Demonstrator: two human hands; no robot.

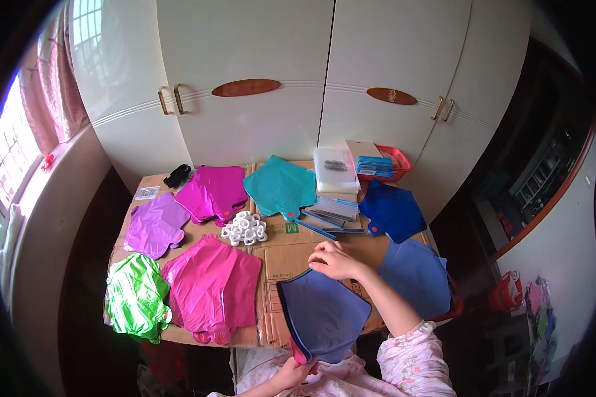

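A flat grey-blue sheet-like piece [328,317] with a dark border is tilted over the table's near edge, in front of my lap. My left hand [295,372] is closed on its lower corner, where a strip of pink [300,354] shows. At the top edge, the bent fingers of my right hand [334,261] pinch the same piece; their tips are partly hidden. Beyond my right hand lie clear plastic sleeves with blue edges [331,213]. To the right of my right forearm rests a larger blue sheet [414,278].
Shiny flat pieces lie around the cardboard-covered table [271,261]: pink [215,284], green [138,294], lilac [153,225], magenta [212,192], teal [281,186] and dark blue [396,210]. White rings [244,229] are heaped mid-table. A red basket [400,162] stands at the back right, before white cabinets [245,40].
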